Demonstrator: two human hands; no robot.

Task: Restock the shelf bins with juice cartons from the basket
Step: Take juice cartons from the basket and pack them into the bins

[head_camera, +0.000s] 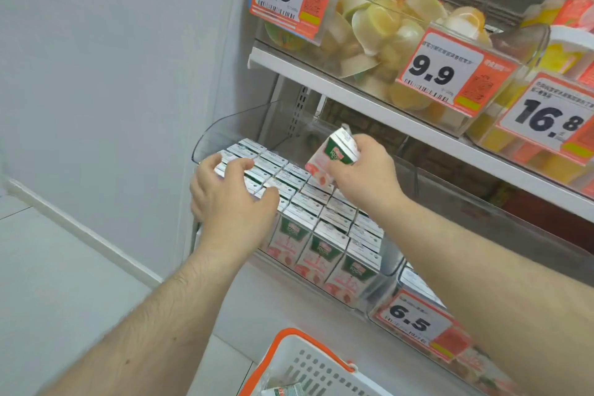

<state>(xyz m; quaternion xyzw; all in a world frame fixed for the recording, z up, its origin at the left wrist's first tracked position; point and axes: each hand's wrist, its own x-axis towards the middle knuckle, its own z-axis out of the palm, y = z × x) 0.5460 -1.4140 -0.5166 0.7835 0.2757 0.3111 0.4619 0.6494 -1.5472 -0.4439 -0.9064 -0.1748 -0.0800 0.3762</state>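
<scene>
A clear plastic shelf bin [205, 138] on the lower shelf holds several rows of white, green and pink juice cartons [324, 235]. My right hand [366, 167] grips one such carton [334, 154], tilted, just above the bin's back right part. My left hand [228, 193] rests over the cartons at the bin's front left, its fingers curled onto their tops; whether it holds one I cannot tell. At the bottom edge sits a white basket with an orange rim [289, 341], and one carton [283, 391] shows inside it.
A second clear bin [418, 315] with a 6.5 price tag stands right of the first. The upper shelf [353, 96] carries bins of fruit cups with 9.9 and 16.8 tags. A grey wall [112, 74] closes off the left.
</scene>
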